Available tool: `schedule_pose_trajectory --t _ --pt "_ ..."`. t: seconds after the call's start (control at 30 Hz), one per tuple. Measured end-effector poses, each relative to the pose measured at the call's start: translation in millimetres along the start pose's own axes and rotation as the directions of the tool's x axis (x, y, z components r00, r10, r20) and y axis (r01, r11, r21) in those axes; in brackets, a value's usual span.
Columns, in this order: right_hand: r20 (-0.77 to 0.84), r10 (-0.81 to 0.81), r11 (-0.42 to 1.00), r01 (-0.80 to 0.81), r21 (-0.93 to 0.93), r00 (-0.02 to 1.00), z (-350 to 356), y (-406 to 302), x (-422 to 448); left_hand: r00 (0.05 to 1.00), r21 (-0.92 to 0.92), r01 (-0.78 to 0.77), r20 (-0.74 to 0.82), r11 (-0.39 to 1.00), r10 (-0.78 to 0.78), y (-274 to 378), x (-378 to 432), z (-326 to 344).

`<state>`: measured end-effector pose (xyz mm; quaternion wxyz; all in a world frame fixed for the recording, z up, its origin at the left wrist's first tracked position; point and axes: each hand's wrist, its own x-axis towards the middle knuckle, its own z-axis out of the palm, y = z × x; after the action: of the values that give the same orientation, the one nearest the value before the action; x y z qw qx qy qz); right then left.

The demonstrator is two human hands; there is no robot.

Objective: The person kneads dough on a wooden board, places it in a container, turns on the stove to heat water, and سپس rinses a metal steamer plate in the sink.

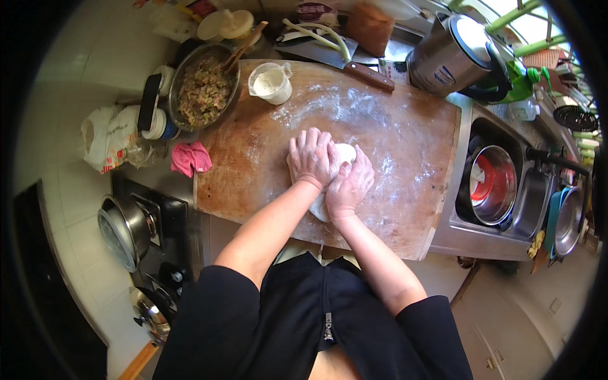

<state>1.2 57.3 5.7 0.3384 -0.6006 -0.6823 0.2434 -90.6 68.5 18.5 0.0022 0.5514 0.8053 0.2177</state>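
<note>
On a floured wooden board (247,190) lies a lump of white dough (345,153), largely covered by both hands. My left hand (313,156) presses on its left and upper part with fingers pointing away from me. My right hand (350,183) bears on its right side, its fingers curled around the edge and touching the left hand near the thumb. Flour dusts both hands. Beyond them, near the board's far left edge, stands a clear plastic measuring cup (270,83) holding flour.
A metal bowl of minced filling (204,90) with chopsticks stands back left, beside a pink cloth (191,157). A cleaver (368,76) lies along the far edge. An electric kettle (451,54) stands back right; a sink (527,204) is at right, a gas stove (166,209) at left.
</note>
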Motion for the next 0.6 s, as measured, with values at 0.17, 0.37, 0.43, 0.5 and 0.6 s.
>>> schedule_pose_trajectory --t 0.17,0.37,0.43,0.5,0.6 --pt "0.128 0.13 0.991 -0.123 -0.061 0.983 -17.3 1.1 22.2 0.998 0.002 0.025 -0.053 1.0 -0.025 -7.0 38.1 22.9" --pt "0.677 0.465 0.311 -0.821 0.478 0.57 -52.1 -7.1 -51.2 0.926 0.146 0.301 0.19 0.942 -0.325 -8.6 58.6 25.1" --pt "0.648 0.468 0.435 -0.795 0.423 0.601 -51.0 8.7 -23.3 0.882 0.035 0.416 0.229 0.909 -0.413 -5.3 48.7 15.7" --pt "0.676 0.376 0.608 -0.719 0.335 0.634 -63.9 25.6 -1.0 0.887 -0.083 0.338 0.36 0.937 -0.288 -9.0 32.4 -28.7" --pt "0.606 0.266 0.867 -0.461 0.189 0.75 -65.5 25.6 34.9 0.818 -0.315 0.532 0.43 0.786 -0.381 -36.8 -26.4 -62.0"
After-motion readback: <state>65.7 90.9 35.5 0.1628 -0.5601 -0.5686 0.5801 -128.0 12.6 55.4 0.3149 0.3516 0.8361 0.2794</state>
